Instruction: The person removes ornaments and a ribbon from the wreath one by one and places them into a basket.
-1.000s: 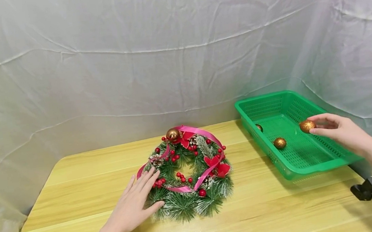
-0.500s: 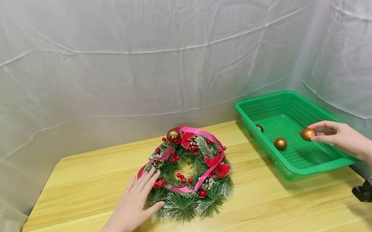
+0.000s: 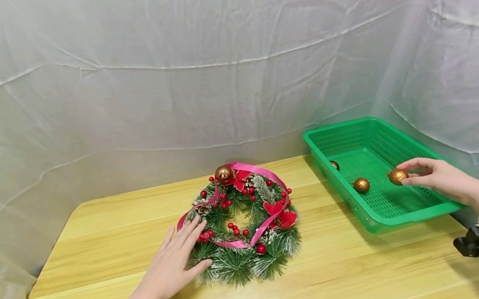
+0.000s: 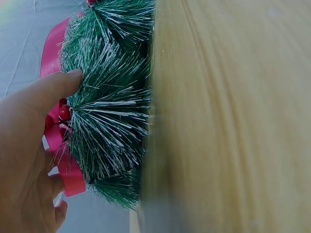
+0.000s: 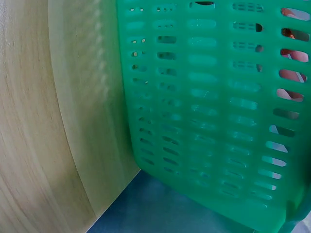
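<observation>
On the table lies a green Christmas wreath (image 3: 238, 261) with red berries, pine cones, a pink ribbon (image 3: 269, 222) and a shiny copper ball (image 3: 223, 173) at its top. My left hand (image 3: 170, 261) rests on the wreath's left side with straight, spread fingers; the left wrist view shows the thumb over the needles (image 4: 104, 121). Over the green basket (image 3: 314, 149), my right hand (image 3: 444, 179) pinches a glittery gold bauble (image 3: 397, 176) between thumb and fingers. In the right wrist view the basket's slotted wall (image 5: 204, 116) hides most of that hand.
Another glittery gold bauble (image 3: 361, 185) lies in the basket, and a darker ball (image 3: 334, 165) is partly hidden by its left wall. A white cloth (image 3: 214, 74) hangs behind the wooden table (image 3: 113, 240). A black wrist mount (image 3: 470, 242) sits at the right sleeve.
My right hand has lowered slightly into the basket with the gold bauble. The left hand and the wreath have stayed in place.
</observation>
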Tool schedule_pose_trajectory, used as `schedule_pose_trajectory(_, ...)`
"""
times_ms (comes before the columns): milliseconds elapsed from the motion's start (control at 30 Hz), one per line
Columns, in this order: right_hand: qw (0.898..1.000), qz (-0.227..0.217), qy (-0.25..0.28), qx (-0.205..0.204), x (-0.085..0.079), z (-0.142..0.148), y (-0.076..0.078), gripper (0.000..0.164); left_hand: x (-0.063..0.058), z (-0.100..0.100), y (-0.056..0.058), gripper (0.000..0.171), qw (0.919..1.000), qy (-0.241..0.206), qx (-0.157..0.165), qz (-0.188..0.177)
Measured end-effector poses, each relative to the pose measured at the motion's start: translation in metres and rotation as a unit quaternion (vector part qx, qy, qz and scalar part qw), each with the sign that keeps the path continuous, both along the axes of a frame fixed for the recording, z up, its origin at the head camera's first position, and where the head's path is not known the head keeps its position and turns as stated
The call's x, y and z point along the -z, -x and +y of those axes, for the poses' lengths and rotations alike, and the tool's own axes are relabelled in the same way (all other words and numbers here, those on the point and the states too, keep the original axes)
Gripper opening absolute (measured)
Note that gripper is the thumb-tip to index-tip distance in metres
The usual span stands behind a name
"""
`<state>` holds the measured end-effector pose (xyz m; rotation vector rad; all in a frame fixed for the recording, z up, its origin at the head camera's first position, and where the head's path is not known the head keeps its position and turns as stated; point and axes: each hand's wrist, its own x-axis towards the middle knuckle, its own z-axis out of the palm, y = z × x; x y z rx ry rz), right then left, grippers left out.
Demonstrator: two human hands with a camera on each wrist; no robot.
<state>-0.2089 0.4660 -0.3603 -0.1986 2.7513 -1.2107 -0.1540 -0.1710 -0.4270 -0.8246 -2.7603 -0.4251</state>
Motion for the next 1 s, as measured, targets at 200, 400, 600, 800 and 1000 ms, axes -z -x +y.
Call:
schedule_pose_trajectory(200, 1.0, -0.011, 0.004, -0.01, 0.0001, -0.0009, 0.0003, 0.049, 0.0002, -0.0001, 0.0, 0.084, 1.0, -0.001, 0.002, 0.001)
schedule_pose_trajectory(400, 0.998, -0.024, 0.039, -0.035, 0.0035, -0.0006, 0.0018, 0.049, 0.0004, 0.0003, 0.0002, 0.083, 1.0, 0.002, 0.001, 0.001)
schedule_pose_trajectory(600, 0.998, -0.035, 0.043, -0.034, 0.0033, 0.0002, 0.0015, 0.052, 0.0007, 0.0004, 0.0004, 0.083, 1.0, 0.004, 0.0, 0.002)
schedule_pose_trajectory(800, 0.999, -0.033, 0.03, -0.026, 0.002, 0.0003, 0.0013, 0.051, -0.0002, 0.0003, -0.0001, 0.083, 1.0, 0.003, 0.0, 0.0)
schedule_pose_trajectory(1000, 0.999, -0.03, 0.038, -0.022, 0.0017, -0.0007, 0.0015, 0.049, -0.0005, 0.0006, -0.0002, 0.084, 1.0, 0.003, 0.002, 0.003)
